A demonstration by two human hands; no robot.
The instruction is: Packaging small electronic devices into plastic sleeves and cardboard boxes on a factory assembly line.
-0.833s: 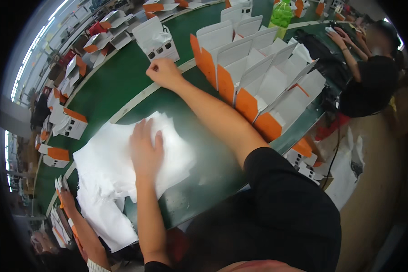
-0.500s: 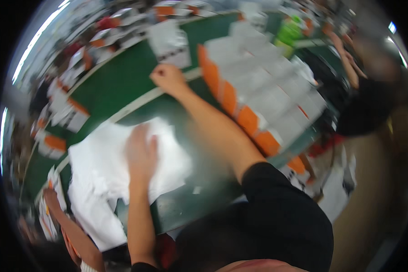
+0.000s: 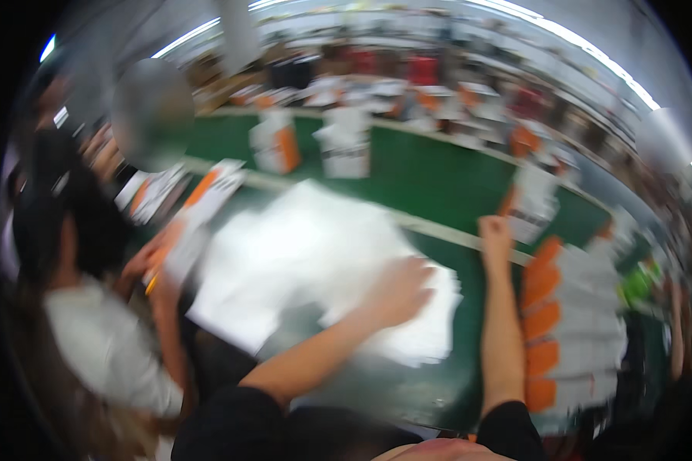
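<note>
A white garment [image 3: 300, 230] lies spread over the green table, its surface washed out by glare. My left hand [image 3: 400, 293] rests on its right part, fingers apart though smeared by motion. Beyond the garment's right edge, my right hand [image 3: 496, 230] is closed at the end of a stretched-out arm. It is beside a white and orange package [image 3: 536, 201] on the far side of the pale strip; whether it grips anything is hidden.
Overlapping white packages with orange ends [image 3: 580, 326] lie in rows at the right. On the left, a co-worker [image 3: 104, 346] handles a white and orange package [image 3: 207, 201]. Two packages [image 3: 346, 142] stand on the far green surface [image 3: 430, 173]. A green item [image 3: 640, 284] sits at far right.
My view has swung round to the left and lifted, so the co-worker and far shelves show more. My left hand has moved toward the garment's right edge; my right hand stays closed.
</note>
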